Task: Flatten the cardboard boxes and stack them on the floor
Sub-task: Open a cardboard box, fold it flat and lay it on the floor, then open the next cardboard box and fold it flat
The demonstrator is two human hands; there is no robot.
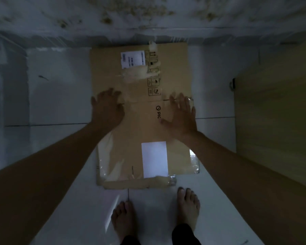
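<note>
A flattened brown cardboard box [140, 121] lies on the white tiled floor, reaching from near my feet to the far wall. It carries a white label, strips of clear tape and printed handling symbols. My left hand [107, 107] presses down on its left edge at the middle crease, fingers spread. My right hand [181, 114] lies flat on the right side of the same crease, fingers straight, a ring on one finger. A second cardboard edge shows under the box at its near end.
My bare feet [155, 214] stand on the tiles [60, 156] just short of the box. A wooden cabinet or door [276, 112] with a small latch fills the right side. A stained wall [148, 18] runs across the far end.
</note>
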